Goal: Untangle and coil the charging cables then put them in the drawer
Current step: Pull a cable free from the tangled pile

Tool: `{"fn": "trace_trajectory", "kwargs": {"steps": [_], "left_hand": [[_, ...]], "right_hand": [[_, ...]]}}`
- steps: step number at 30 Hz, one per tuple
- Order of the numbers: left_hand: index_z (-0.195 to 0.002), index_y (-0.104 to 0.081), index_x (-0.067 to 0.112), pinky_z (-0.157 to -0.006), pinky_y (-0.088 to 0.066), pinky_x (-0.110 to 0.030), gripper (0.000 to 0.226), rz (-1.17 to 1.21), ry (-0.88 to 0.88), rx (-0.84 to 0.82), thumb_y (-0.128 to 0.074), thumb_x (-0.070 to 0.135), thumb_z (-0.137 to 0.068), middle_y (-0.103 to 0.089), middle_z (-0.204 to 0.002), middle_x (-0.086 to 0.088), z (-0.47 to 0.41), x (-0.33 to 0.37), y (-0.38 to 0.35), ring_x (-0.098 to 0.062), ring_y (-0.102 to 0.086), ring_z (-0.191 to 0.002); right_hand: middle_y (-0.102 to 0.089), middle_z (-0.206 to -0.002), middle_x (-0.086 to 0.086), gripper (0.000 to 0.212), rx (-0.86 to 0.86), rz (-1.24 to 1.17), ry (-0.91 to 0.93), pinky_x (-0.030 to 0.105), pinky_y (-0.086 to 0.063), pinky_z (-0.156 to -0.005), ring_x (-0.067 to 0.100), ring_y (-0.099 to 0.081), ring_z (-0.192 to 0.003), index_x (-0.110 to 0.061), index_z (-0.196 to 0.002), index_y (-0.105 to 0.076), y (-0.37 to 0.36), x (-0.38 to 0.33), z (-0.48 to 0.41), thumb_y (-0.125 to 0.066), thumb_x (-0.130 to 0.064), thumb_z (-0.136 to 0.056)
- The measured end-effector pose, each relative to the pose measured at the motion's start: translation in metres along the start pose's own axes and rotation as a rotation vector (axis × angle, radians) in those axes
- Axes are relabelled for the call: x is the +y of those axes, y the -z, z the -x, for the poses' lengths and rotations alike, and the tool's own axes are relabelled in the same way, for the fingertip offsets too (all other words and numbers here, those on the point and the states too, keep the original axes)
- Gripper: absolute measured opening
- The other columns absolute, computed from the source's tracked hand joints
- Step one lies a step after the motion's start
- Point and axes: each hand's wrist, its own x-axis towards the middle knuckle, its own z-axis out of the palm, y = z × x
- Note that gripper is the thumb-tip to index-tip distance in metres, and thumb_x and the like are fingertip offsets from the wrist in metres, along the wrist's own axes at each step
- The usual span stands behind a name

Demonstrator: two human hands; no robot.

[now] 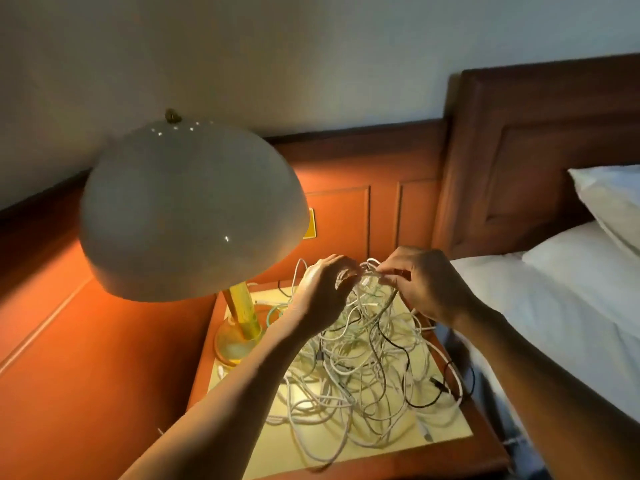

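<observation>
Bedside table [446, 433] under lamp [192, 211], left hand [320, 289], right hand [427, 284] pinching tangled cables [360, 368]

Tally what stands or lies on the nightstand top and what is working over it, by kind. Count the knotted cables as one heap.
lamp: 1
cable tangle: 1 heap, single cables too knotted to count
hands: 2, left hand and right hand, each pinching strands lifted from the heap
Total: 4
</observation>
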Motion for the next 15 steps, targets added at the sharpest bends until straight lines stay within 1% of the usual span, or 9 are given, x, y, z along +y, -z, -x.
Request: {"fn": "trace_trajectory", "kwargs": {"steps": [1,3,5,8,11,13,15], "left_hand": [[-0.109,-0.073,0.021,-0.083,-0.049,-0.021,0.014,0.03,0.0,0.014,-0.067,0.027,-0.098,-0.075,-0.109,0.009,-0.004,0.003,0.005,-0.004,-0.067,-0.097],[-0.104,-0.074,0.018,-0.077,-0.046,-0.008,0.013,0.073,-0.02,0.045,-0.067,0.027,-0.098,-0.077,-0.099,0.009,-0.008,0.011,0.014,0.008,-0.066,-0.086],[-0.101,-0.075,0.015,-0.075,-0.04,0.0,0.013,0.09,-0.04,0.08,-0.067,0.024,-0.098,-0.076,-0.093,0.007,-0.01,0.019,0.022,0.017,-0.061,-0.08],[-0.102,-0.077,0.013,-0.074,-0.038,0.001,0.013,0.088,-0.055,0.127,-0.069,0.023,-0.097,-0.075,-0.091,0.007,-0.012,0.03,0.035,0.018,-0.06,-0.082],[-0.102,-0.077,0.014,-0.071,-0.039,-0.002,0.013,0.117,-0.028,0.162,-0.068,0.023,-0.098,-0.067,-0.082,0.018,-0.014,0.036,0.048,0.011,-0.062,-0.077],[-0.101,-0.076,0.014,-0.069,-0.039,-0.002,0.012,0.085,-0.025,0.163,-0.067,0.022,-0.098,-0.062,-0.078,0.021,-0.012,0.037,0.056,0.011,-0.06,-0.074],[-0.101,-0.076,0.014,-0.069,-0.037,-0.004,0.013,-0.015,-0.042,0.151,-0.066,0.021,-0.099,-0.067,-0.082,0.014,-0.01,0.033,0.062,0.01,-0.058,-0.071]], "right_hand": [[-0.072,-0.091,-0.007,0.019,-0.016,0.004,0.003,0.023,-0.053,-0.071,0.004,-0.065,-0.079,-0.016,-0.103,-0.079,0.008,0.0,-0.005,-0.079,-0.024,-0.086],[-0.071,-0.09,-0.008,0.019,-0.055,0.037,-0.017,0.023,-0.049,-0.07,0.003,-0.064,-0.076,-0.018,-0.1,-0.078,0.024,-0.001,-0.017,-0.078,-0.031,-0.086],[-0.069,-0.091,-0.01,0.019,-0.099,0.07,-0.025,0.024,-0.049,-0.071,0.004,-0.065,-0.078,-0.019,-0.099,-0.078,0.035,-0.003,-0.028,-0.081,-0.028,-0.084],[-0.066,-0.093,-0.013,0.018,-0.173,0.072,-0.055,0.027,-0.053,-0.076,0.005,-0.064,-0.08,-0.016,-0.099,-0.078,0.042,-0.01,-0.042,-0.082,-0.023,-0.083],[-0.074,-0.093,-0.005,0.02,-0.174,0.061,-0.105,0.035,-0.058,-0.078,0.006,-0.066,-0.079,-0.016,-0.097,-0.078,0.04,-0.016,-0.048,-0.085,-0.023,-0.08],[-0.076,-0.091,-0.006,0.021,-0.193,0.016,-0.142,0.031,-0.059,-0.079,0.002,-0.068,-0.078,-0.017,-0.095,-0.079,0.04,-0.021,-0.049,-0.087,-0.022,-0.077],[-0.076,-0.09,-0.011,0.02,-0.226,-0.089,-0.192,0.024,-0.057,-0.079,0.002,-0.07,-0.079,-0.018,-0.094,-0.08,0.044,-0.025,-0.047,-0.088,-0.018,-0.076]]}}
